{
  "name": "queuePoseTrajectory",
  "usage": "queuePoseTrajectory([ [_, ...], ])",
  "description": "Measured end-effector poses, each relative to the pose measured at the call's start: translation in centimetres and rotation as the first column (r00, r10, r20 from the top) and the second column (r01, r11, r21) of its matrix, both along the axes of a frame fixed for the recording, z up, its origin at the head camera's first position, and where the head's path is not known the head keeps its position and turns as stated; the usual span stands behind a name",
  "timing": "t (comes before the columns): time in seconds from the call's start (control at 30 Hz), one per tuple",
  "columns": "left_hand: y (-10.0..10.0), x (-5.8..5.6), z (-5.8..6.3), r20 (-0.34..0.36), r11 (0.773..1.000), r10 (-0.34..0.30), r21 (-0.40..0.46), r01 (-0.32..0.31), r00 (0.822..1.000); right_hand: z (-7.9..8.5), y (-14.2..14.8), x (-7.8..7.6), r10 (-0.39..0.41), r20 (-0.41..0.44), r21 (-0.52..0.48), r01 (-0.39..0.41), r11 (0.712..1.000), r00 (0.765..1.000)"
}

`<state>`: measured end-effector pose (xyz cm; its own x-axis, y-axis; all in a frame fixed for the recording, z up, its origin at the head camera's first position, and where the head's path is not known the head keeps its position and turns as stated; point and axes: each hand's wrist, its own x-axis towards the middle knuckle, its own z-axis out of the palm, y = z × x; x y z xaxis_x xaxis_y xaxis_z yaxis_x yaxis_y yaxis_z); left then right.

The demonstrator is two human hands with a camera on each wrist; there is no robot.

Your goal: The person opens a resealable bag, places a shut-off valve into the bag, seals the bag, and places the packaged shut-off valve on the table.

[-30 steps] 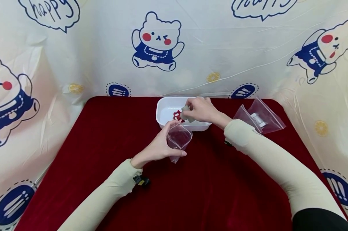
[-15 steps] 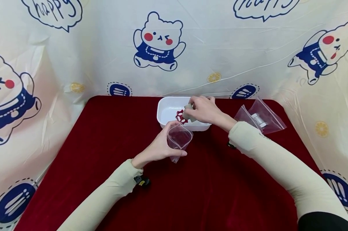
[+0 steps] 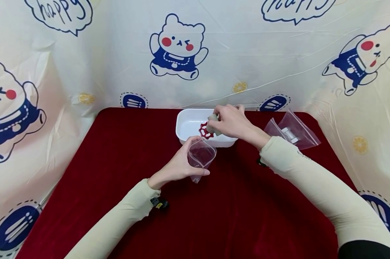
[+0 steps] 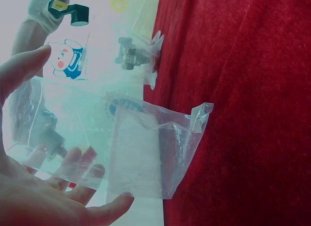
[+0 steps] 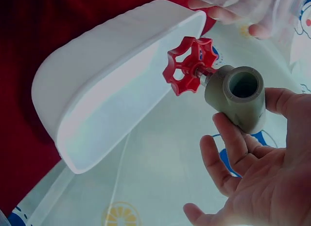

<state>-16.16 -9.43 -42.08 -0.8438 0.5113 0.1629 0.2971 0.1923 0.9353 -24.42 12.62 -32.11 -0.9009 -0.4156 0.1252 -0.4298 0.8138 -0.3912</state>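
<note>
My right hand pinches a grey pipe valve between thumb and fingertips. The valve's red handwheel points away from the palm, towards the plastic bag, and one round pipe opening faces the right wrist camera. In the head view the valve is over the white tray, partly covered by my fingers. Closer to me, my left hand holds a clear zip bag upright, thumb on the near side and fingers on the far side. The bag's mouth is spread apart, just in front of the tray.
To the right of the tray lies another clear zip bag with a white fitting inside. A dark red cloth covers the table. Printed white curtains stand behind the table and along both sides.
My right hand has shifted slightly right with the valve, and more of the red handwheel shows beside the fingers. The left hand and its bag have stayed nearly still.
</note>
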Motion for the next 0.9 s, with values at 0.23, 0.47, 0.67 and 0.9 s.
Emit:
queuePoseTrajectory([
  [0.23, -0.2, 0.0, 0.0, 0.008, 1.000, 0.004, -0.009, -0.004, 1.000, 1.0, 0.2, 0.8, -0.002, 0.008, -0.028, 0.002, 1.000, 1.000],
  [0.47, -0.2, 0.0, -0.2, 0.011, 1.000, 0.001, 0.002, -0.001, 1.000, 1.9, 0.6, 1.4, -0.017, 0.030, -0.041, 0.018, 0.999, 0.999],
  [0.67, 0.0, 0.1, -0.1, 0.015, 1.000, 0.013, -0.004, -0.013, 1.000, 2.7, 1.1, 1.9, -0.022, 0.037, -0.055, 0.024, 0.998, 0.999],
  [0.9, 0.0, 0.1, 0.0, 0.013, 1.000, 0.011, 0.008, -0.012, 1.000, 3.5, 1.5, 2.7, -0.021, 0.029, -0.055, 0.023, 0.998, 0.999],
])
